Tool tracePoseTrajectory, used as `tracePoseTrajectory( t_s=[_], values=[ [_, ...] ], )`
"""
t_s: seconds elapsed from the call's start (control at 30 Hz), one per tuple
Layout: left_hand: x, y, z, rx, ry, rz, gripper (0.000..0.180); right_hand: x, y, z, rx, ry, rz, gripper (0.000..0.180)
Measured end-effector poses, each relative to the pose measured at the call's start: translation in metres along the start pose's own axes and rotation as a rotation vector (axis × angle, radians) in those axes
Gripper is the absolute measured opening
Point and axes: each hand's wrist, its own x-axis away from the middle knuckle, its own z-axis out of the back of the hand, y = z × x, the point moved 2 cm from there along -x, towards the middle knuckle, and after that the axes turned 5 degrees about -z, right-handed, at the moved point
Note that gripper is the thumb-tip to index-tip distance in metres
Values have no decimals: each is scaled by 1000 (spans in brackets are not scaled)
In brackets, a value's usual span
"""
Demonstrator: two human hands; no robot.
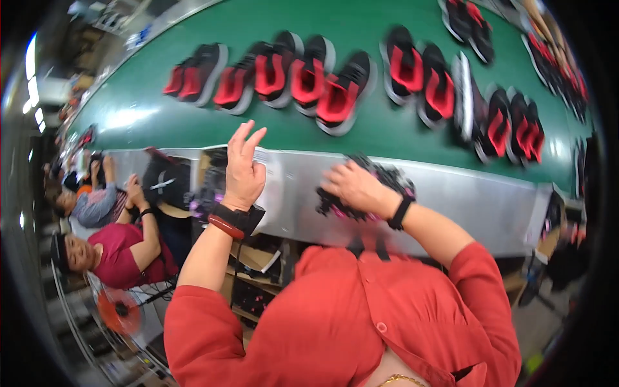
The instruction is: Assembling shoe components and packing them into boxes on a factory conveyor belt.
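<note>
My left hand (244,171) is raised over the metal ledge, its upper fingers stretched upward, and nothing shows in it. My right hand (358,188) rests on a loose heap of small black pieces with pink and pale bits (387,180), too blurred to name. Its fingers curl down over the heap; what they pinch is hidden. Beyond both hands, black shoes with red linings and pale soles (343,93) stand in a row on the green conveyor belt (290,138). The closest shoe lies ahead, between my hands.
The metal ledge (464,197) runs along the belt's near side. More shoes (496,122) stand to the right, one tipped on its side. Shelves with boxes (258,258) are below the ledge. At left sits a co-worker in a dark red shirt (122,255), near an orange fan (118,313).
</note>
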Motion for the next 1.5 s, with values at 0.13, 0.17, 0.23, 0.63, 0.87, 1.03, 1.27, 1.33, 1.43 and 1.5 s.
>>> tracePoseTrajectory(
  t_s=[0.13,0.17,0.23,0.63,0.87,1.03,1.27,1.33,1.43,1.5],
  values=[
    [-29,-106,68,-197,24,14,45,-14,1,-33,78,-355,19,12],
    [-33,-144,87,-235,-3,77,42,-20,0,-36,93,-382,42,12],
    [-39,-223,116,-379,-132,245,39,-29,-1,-29,62,-458,55,10],
    [-120,-497,82,-694,-795,479,94,-42,33,-15,-482,-637,-633,18],
    [-110,-499,63,-463,-598,43,74,-86,56,27,-808,-646,-1234,16],
    [-105,-442,45,-48,-521,162,71,-198,89,10,-1375,-290,-1231,18],
    [-84,-436,85,-66,-631,-54,62,-402,62,-71,-1474,-460,-1010,41],
    [-66,-451,73,-89,-693,-20,59,-420,42,-99,-1508,-477,-1013,43],
    [-63,-462,71,-82,-664,-16,40,-438,20,-140,-1580,-348,-1025,44],
    [-70,-465,67,-140,-703,-87,29,-443,15,-159,-1576,-288,-1065,44]
  ],
)
